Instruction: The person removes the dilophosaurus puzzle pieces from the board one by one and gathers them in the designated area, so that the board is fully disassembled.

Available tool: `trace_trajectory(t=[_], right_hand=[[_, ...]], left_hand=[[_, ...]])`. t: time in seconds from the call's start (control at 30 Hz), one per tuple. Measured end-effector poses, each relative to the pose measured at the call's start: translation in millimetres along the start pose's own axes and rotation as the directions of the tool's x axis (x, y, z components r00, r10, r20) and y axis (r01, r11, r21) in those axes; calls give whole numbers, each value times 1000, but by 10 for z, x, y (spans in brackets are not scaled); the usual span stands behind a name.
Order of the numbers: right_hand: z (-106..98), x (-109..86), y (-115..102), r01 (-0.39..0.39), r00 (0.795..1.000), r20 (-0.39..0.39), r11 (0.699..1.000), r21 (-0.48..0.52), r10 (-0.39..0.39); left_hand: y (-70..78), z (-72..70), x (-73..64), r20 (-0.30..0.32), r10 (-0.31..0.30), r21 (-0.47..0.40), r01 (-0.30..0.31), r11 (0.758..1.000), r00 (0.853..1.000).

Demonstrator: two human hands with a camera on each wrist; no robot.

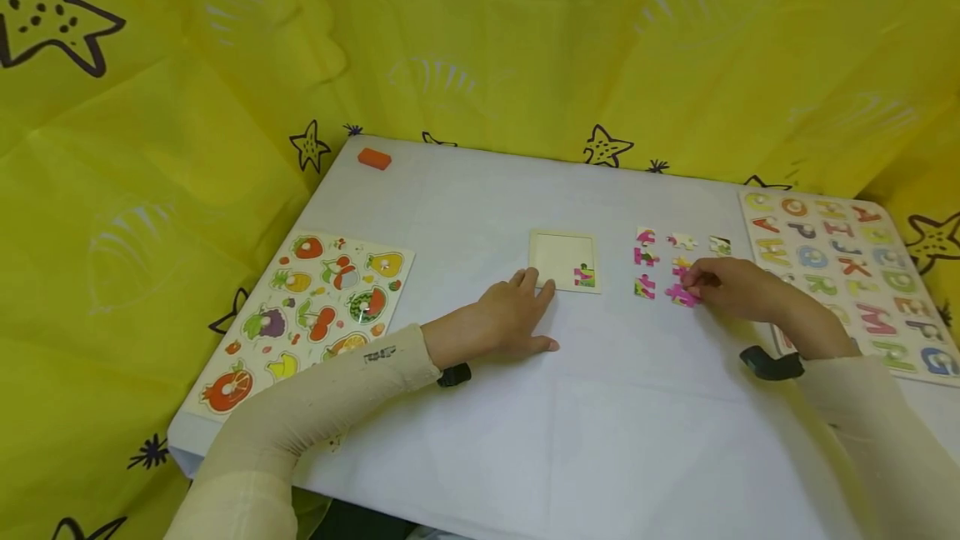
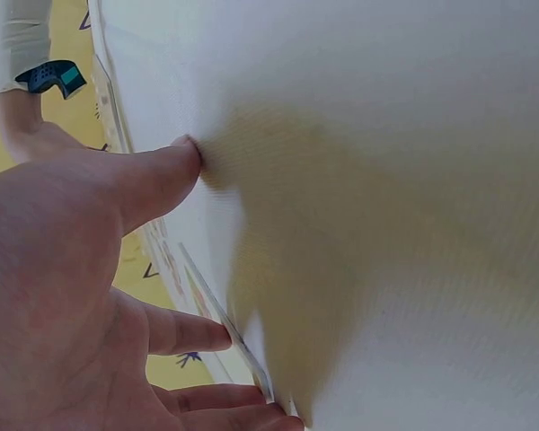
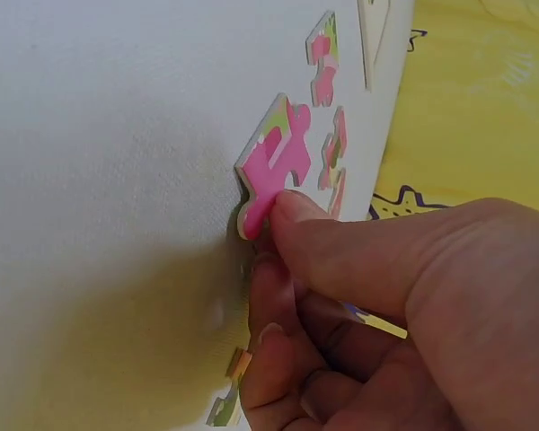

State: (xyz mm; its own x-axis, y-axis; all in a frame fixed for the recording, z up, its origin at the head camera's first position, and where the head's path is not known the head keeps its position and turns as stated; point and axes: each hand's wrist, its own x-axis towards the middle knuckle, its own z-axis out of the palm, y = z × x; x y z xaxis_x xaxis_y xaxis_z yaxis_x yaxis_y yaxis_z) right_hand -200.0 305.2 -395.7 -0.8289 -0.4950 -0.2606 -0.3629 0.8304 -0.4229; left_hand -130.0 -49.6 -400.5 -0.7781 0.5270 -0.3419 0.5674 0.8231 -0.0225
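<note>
My right hand pinches a pink jigsaw piece with a green corner between thumb and fingers, close over the white table. In the head view other loose jigsaw pieces lie in rough rows around and behind it. Left of these pieces is a small square puzzle tray, a pink and green jigsaw piece sitting in its near right corner. My left hand rests with spread fingers at the tray's near left edge, thumb on the tablecloth. The left wrist view shows fingertips at that edge.
A fruit peg board lies to the left, partly behind my left sleeve. On the right an alphabet board reaches behind my right forearm. An orange block sits at the far left corner. Yellow patterned curtains border the table.
</note>
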Motion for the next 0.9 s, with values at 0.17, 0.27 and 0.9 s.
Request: trace_trajectory(t=[0.17,0.27,0.9], right_hand=[[20,2,6,-12,1000,-7,1000,7,12],[60,4,-17,-24,999,-30,999,29,25],[245,250,-573,-12,992,-127,995,94,24]], left_hand=[[5,14,13,-1,2,-14,-2,1000,1000],[8,16,11,3,-1,-17,1,1000,1000],[8,14,8,5,-4,3,4,1000,1000]])
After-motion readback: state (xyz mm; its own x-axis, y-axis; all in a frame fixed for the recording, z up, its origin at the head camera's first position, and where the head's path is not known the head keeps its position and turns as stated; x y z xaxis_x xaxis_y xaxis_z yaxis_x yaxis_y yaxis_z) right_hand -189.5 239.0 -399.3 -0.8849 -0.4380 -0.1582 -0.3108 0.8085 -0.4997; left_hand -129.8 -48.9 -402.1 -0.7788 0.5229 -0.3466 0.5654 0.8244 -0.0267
